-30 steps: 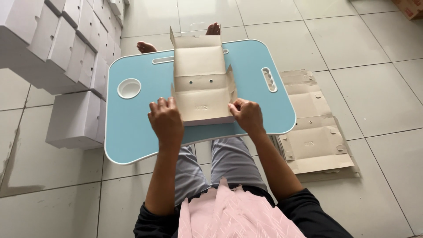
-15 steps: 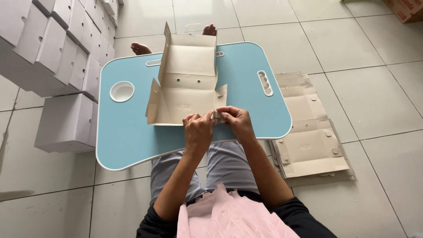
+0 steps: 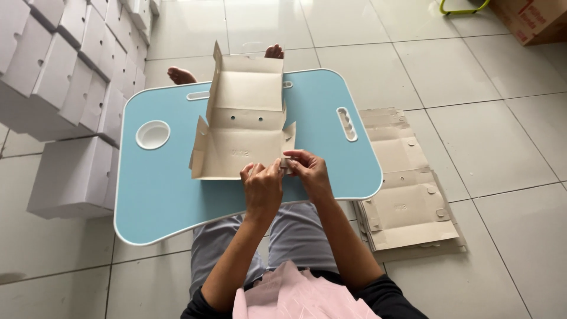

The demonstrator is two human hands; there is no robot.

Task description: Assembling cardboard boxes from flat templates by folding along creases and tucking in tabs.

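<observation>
A light blue tabletop (image 3: 159,195) with rounded corners, a round white cup recess (image 3: 152,134) at its left and a slotted handle (image 3: 346,123) at its right, stands low over a floor of pale glossy tiles (image 3: 502,136). On it lies a half-folded brown cardboard box (image 3: 242,124), its far panel and side flaps raised. The left hand (image 3: 261,188) and right hand (image 3: 308,171) meet at the box's near right corner; each grip is pinched shut on the small corner flap (image 3: 285,162) there. Just right of the tabletop, a stack of flat cardboard blanks (image 3: 404,195) rests on the floor. At the left, finished white boxes (image 3: 71,88) are piled in rows. 2 bare feet (image 3: 181,75) show beyond the far edge.
</observation>
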